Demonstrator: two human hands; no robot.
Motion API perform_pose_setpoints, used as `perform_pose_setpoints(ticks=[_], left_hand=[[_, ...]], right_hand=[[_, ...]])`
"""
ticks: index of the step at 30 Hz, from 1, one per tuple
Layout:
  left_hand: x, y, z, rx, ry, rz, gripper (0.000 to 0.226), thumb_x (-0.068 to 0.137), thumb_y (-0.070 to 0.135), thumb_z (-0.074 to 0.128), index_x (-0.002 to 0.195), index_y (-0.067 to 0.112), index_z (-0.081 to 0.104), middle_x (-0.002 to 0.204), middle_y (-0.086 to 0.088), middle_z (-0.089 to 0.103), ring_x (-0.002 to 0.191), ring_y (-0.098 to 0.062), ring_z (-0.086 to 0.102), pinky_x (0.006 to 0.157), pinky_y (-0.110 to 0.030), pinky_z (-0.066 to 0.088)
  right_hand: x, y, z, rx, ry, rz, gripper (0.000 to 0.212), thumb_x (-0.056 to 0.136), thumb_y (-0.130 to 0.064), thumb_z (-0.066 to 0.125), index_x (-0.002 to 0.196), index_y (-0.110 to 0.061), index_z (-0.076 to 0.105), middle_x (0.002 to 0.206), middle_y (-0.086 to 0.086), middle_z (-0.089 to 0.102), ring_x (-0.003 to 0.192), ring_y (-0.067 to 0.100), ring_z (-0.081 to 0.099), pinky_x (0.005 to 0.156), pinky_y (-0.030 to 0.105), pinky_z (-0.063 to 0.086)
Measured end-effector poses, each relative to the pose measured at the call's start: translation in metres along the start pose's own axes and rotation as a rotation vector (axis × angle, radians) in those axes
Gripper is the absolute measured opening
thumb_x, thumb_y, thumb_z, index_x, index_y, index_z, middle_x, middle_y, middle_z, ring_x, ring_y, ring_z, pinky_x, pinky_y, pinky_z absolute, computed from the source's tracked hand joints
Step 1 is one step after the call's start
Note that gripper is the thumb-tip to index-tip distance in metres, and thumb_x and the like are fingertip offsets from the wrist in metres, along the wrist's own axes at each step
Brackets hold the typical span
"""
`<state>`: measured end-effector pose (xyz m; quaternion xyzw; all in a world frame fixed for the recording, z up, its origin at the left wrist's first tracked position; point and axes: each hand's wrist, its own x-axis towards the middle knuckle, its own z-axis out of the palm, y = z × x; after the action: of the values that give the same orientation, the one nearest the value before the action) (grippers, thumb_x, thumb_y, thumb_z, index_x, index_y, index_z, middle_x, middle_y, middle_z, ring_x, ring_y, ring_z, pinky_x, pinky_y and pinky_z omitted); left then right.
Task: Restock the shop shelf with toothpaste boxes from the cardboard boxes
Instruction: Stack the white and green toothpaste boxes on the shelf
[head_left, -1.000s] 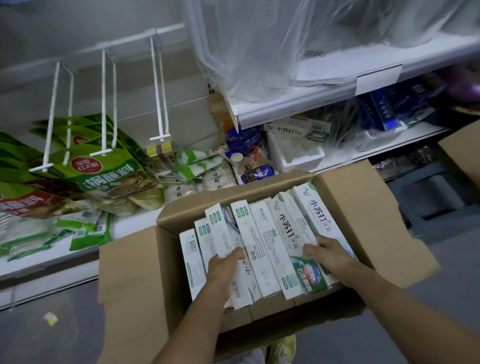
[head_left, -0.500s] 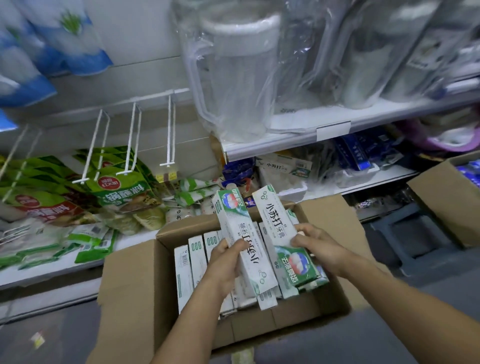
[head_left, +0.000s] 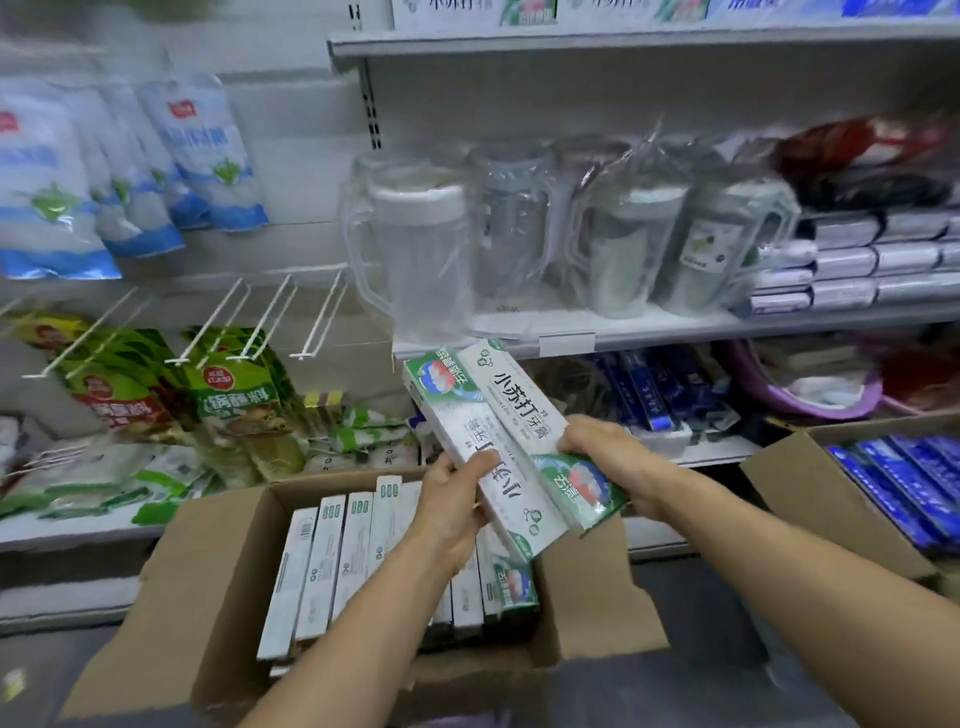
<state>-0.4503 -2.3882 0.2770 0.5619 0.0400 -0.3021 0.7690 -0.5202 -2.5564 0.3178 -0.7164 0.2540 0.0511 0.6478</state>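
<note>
Fingers (head_left: 483, 461) round two toothpaste boxes (head_left: 521, 402)

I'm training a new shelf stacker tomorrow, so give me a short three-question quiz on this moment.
1. True or false: the left hand is empty.
2. What fills the brown cardboard box on the far right? A) long dark blue boxes B) green pouches C) clear jugs
3. What does the right hand grip?
Key: 1 false, it grips a white-and-green toothpaste box. 2 A. 3 another white-and-green toothpaste box.
</note>
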Motion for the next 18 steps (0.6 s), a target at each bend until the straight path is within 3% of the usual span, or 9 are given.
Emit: perform_pose_setpoints(ticks=[2,4,8,11,14,18], left_hand=[[-0.010,0.006,0.018,-0.049,0.008,0.028,0.025,0.090,0.004,0.061,0.114,0.007,0.059,0.102,-0.014,0.070,0.086,-0.027,0.066,0.077,-0.044,0.055],[-0.017,0.018,0.034,-0.076,0.003,0.043,0.028,0.089,0.005,0.062,0.116,0.005,0.058,0.104,-0.016,0.070,0.087,-0.028,0.067,0.075,-0.044,0.056],[-0.023,0.048,0.057,-0.067,-0.002,0.091,0.029,0.088,0.008,0.064,0.116,0.004,0.057,0.103,-0.019,0.070,0.088,-0.032,0.066,0.080,-0.051,0.053],[-0.022,0.070,0.070,-0.042,-0.017,0.121,0.029,0.088,0.011,0.065,0.115,0.003,0.059,0.104,-0.020,0.070,0.093,-0.036,0.067,0.080,-0.051,0.054],[-0.021,0.093,0.081,-0.071,-0.050,0.156,0.028,0.088,0.011,0.065,0.114,0.003,0.061,0.107,-0.022,0.070,0.099,-0.037,0.067,0.087,-0.054,0.053],[-0.022,0.125,0.097,-0.087,-0.075,0.246,0.023,0.087,0.009,0.065,0.110,0.003,0.061,0.091,-0.014,0.073,0.072,-0.024,0.070,0.058,-0.032,0.055]], right_hand=[[-0.011,-0.015,-0.012,-0.072,-0.019,-0.048,0.008,0.087,-0.018,0.061,0.095,-0.017,0.063,0.083,0.005,0.072,0.059,0.013,0.066,0.051,0.022,0.048],[-0.021,-0.035,-0.023,-0.188,-0.048,-0.120,0.025,0.083,-0.025,0.071,0.106,-0.021,0.062,0.089,-0.001,0.073,0.062,0.009,0.070,0.049,0.019,0.049],[-0.033,-0.078,-0.039,-0.322,-0.092,-0.194,0.042,0.072,-0.027,0.083,0.108,-0.023,0.061,0.092,-0.007,0.075,0.081,0.011,0.072,0.071,0.025,0.057],[-0.032,-0.105,-0.049,-0.447,0.014,-0.245,0.064,0.059,-0.041,0.086,0.112,-0.023,0.057,0.096,-0.007,0.073,0.085,0.010,0.071,0.079,0.030,0.055],[-0.033,-0.131,-0.059,-0.593,0.092,-0.337,0.055,0.064,-0.040,0.083,0.106,-0.021,0.053,0.097,-0.007,0.069,0.084,0.007,0.066,0.076,0.027,0.053],[-0.033,-0.168,-0.074,-0.607,0.073,-0.449,0.046,0.065,-0.034,0.083,0.101,-0.023,0.056,0.095,-0.007,0.070,0.084,0.009,0.068,0.080,0.032,0.055]])
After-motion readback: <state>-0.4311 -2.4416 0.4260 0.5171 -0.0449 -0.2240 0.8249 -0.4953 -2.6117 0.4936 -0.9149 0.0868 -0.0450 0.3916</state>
